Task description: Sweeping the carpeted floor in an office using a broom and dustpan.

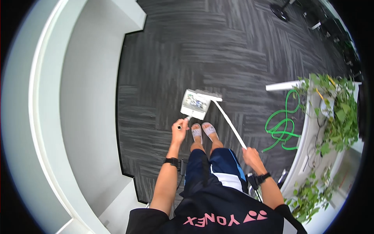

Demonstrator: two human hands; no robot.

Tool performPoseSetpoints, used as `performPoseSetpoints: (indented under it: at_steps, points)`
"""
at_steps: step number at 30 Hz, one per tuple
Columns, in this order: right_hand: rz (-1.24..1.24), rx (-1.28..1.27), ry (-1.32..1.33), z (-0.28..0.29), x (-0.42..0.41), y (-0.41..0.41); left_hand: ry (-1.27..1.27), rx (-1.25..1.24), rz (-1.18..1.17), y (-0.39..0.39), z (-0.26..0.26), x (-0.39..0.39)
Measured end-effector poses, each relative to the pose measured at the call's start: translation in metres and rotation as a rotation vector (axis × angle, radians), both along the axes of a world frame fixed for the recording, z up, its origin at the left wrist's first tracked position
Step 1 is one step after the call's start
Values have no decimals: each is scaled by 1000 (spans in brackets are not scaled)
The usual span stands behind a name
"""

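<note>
My left hand [179, 128] is closed around the handle of a white dustpan [193, 113], which holds a small heap of mixed debris [196, 102]. My right hand [252, 156] grips the white stick of a broom [230, 124]. The broom's white head with grey bristles [214, 96] lies across the far right edge of the dustpan, in front of my sandalled feet. Whether the dustpan rests on the dark carpet [163, 67] or hangs just above it, I cannot tell.
A white wall [87, 87] with a black skirting runs along the left. To the right, a tangled green strap or flat hose [282, 128] lies on the carpet beside a white table [304, 137] bearing leafy plants [342, 114]. A black round base [279, 12] stands far off at the upper right.
</note>
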State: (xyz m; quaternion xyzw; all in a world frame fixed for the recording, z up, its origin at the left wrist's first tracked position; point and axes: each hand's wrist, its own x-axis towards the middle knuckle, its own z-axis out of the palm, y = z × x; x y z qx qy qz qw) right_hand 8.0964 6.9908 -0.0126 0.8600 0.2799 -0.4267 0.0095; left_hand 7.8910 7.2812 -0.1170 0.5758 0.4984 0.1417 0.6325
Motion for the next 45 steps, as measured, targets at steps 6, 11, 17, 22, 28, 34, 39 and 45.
performPoseSetpoints:
  at_steps: [6, 11, 17, 22, 28, 34, 39, 45]
  points:
    - [-170, -94, 20, 50, -12, 16, -29, -103, 162, 14, 17, -36]
    - [-262, -127, 131, 89, -18, 48, -123, -146, 301, 33, 32, -83]
    - [-587, -12, 275, 98, -32, 82, -156, -98, 329, 48, 46, -131]
    - [-736, 110, 374, 107, -20, 121, -126, -39, 375, 65, 42, -159]
    - [-706, 122, 299, 89, 19, 150, -18, 41, 391, 117, 43, -160]
    - [-619, 85, 200, 44, 75, 210, 88, 72, 422, 180, 47, -126]
    - [-503, 19, 176, 6, 149, 275, -1, 50, 553, 214, 58, -69]
    - [-517, 76, 306, 1, 225, 376, -63, -20, 631, 283, 50, -8]
